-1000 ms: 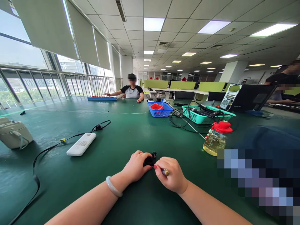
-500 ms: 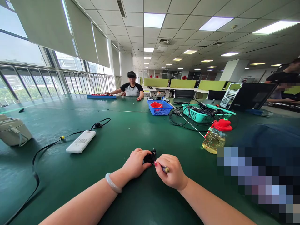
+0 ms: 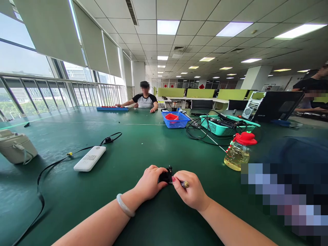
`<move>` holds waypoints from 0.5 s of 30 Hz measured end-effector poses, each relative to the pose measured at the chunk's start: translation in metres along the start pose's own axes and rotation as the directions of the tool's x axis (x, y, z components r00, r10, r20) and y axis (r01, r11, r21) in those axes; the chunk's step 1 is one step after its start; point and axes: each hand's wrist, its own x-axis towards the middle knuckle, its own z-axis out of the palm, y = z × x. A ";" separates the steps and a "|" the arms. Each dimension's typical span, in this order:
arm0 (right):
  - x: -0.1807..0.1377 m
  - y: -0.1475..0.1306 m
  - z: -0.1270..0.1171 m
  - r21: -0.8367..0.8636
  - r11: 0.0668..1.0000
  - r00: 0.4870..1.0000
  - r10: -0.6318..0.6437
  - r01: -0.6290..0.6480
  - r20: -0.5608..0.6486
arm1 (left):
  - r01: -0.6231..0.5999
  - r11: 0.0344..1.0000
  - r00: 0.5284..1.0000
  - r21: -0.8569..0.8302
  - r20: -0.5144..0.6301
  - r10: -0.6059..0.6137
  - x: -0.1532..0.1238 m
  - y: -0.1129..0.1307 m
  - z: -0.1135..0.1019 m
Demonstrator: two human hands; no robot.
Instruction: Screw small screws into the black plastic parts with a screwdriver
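Observation:
My left hand (image 3: pixel 151 181) is closed round a small black part (image 3: pixel 166 175) on the green table, thumb on the near side and fingers over the far side. What kind of part it is I cannot make out. A little prong stands up from its far end. Pinched in my right hand (image 3: pixel 190 191) is a slim pen-like tool (image 3: pixel 185 184) with a gold-coloured butt end pointing back at me. Its front end is hidden by my fingers, close against the black part's right side.
A white power bank (image 3: pixel 90 158) and a black strap-like cable (image 3: pixel 41 174) lie to the left. Right of my hands stands a red-lidded bottle (image 3: pixel 237 155). Beyond are a blue basket (image 3: pixel 176 122) and a green basket (image 3: pixel 220 129) with cables. A person (image 3: pixel 145 99) sits across the table.
The whole view has shifted slightly, so things appear a little lower and further right. Both hands keep their holds, with little visible change between them.

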 end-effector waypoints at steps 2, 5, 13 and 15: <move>0.000 0.001 -0.001 0.016 0.999 0.999 0.037 -0.037 -0.009 | -0.001 1.000 1.000 0.004 0.007 0.001 0.000 0.000 0.000; 0.000 0.003 -0.001 0.030 0.997 0.998 0.065 -0.064 -0.013 | 0.003 1.000 1.000 0.006 0.012 -0.003 0.000 0.000 -0.001; 0.006 -0.007 -0.010 0.054 0.998 0.995 0.040 -0.035 -0.088 | 0.003 1.000 1.000 -0.010 0.001 -0.003 -0.001 0.002 -0.002; 0.007 -0.015 -0.028 0.090 0.995 0.986 -0.017 0.033 -0.167 | 0.010 1.000 1.000 -0.019 0.002 -0.010 -0.001 0.003 -0.003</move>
